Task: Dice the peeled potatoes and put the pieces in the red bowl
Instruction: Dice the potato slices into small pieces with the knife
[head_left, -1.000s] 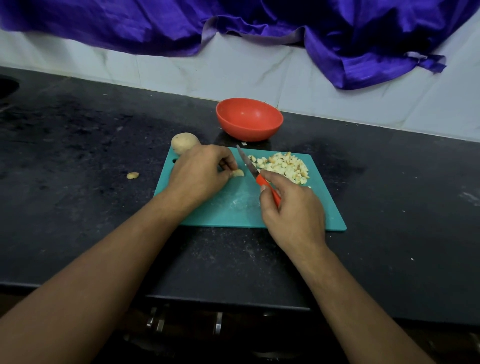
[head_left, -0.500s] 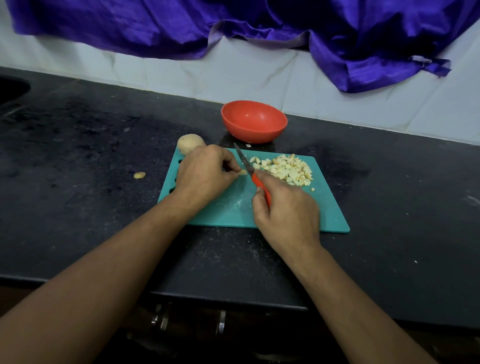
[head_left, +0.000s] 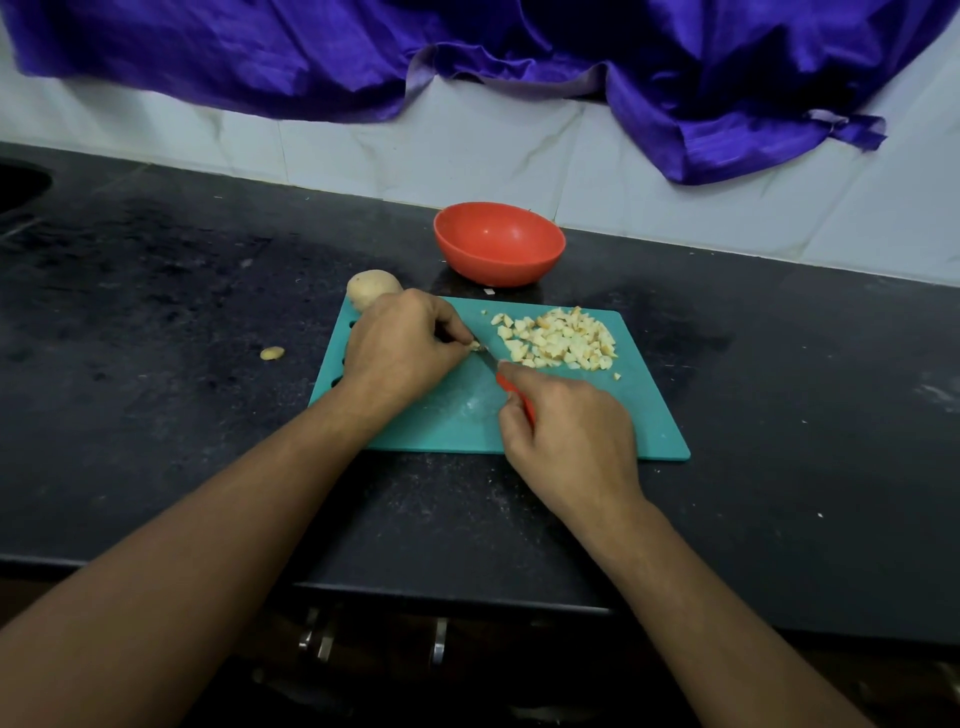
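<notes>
Near the middle of the cutting board (head_left: 597, 421) the left hand (head_left: 400, 348) pinches a small potato scrap (head_left: 474, 344) to stop it skidding, while the right hand (head_left: 566, 426) grips the knife (head_left: 491, 361), tip against that scrap — likely ready for a cut. The diced pile (head_left: 558, 338) sits on the board's far right, clear of the blade; the red bowl (head_left: 498, 267) waits just beyond the far edge.

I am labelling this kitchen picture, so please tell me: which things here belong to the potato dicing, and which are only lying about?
For the job: left hand, pinching a small potato piece; right hand, gripping the knife; diced pile; whole potato; teal cutting board; red bowl.
Lying about: purple cloth over the wall; stray scrap on the counter; drawer handles below.
</notes>
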